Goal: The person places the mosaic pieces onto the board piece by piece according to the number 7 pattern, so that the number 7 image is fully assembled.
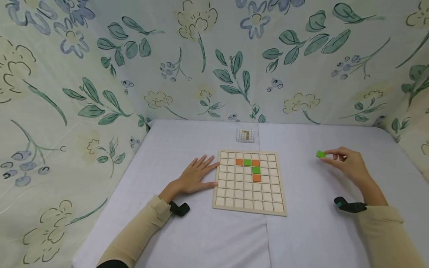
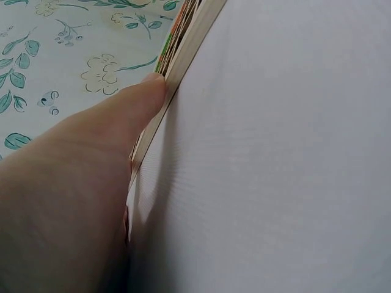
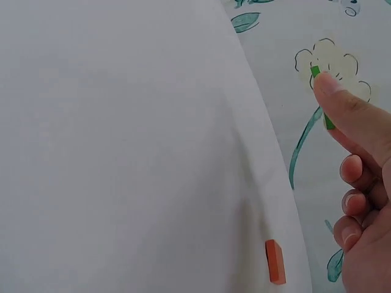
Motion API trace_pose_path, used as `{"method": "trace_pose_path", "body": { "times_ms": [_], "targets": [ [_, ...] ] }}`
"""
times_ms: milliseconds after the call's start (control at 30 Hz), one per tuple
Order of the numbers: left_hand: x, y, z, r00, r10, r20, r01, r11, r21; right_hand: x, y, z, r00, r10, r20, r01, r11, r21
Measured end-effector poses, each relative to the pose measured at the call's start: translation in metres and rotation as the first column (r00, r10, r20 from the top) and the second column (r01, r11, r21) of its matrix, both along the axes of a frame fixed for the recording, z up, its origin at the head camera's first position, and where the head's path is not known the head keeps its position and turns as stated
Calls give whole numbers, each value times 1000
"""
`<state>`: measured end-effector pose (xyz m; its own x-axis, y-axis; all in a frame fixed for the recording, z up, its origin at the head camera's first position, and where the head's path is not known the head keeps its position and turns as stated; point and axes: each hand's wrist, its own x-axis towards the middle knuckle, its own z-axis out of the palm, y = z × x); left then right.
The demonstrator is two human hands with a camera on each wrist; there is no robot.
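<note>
A wooden grid board [image 1: 234, 210] lies on the white-covered table, with several orange and green square tiles set in its cells. They form a row near the top and a column going down from the row's right end. My left hand [image 1: 192, 178] rests flat with spread fingers, its fingertips and thumb touching the board's left edge. In the left wrist view the thumb [image 2: 137, 104] lies against the board's side [image 2: 194, 41]. Right of the board, my right hand [image 1: 350, 163] pinches a green tile [image 1: 320, 154] between thumb and fingers, above the table.
Behind the board lies a small card [image 1: 245, 135] printed with a grid and a coloured pattern. One orange tile [image 3: 276, 262] sits on the cloth in the right wrist view. Floral fabric [image 1: 207, 74] hangs behind and beside the table.
</note>
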<state>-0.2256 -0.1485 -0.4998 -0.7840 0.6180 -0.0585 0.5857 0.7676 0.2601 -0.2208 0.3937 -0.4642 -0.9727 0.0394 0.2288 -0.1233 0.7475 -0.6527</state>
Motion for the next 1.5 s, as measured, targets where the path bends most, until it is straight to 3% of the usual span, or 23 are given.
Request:
{"method": "trace_pose_path", "body": {
  "times_ms": [500, 1133, 1500],
  "targets": [
    [-2, 0, -3, 1000, 12, 0, -12, 1000, -7, 15, -39, 14, 989, 127, -76, -126, 992, 9],
    [-1, -1, -2, 1000, 2, 8, -2, 1000, 4, 28, -89, 12, 964, 241, -110, -248, 967, -55],
    [-3, -2, -3, 1000, -22, 1, 22, 1000, 8, 38, -125, 4, 923, 371, -106, -383, 914, -132]
  ]
}}
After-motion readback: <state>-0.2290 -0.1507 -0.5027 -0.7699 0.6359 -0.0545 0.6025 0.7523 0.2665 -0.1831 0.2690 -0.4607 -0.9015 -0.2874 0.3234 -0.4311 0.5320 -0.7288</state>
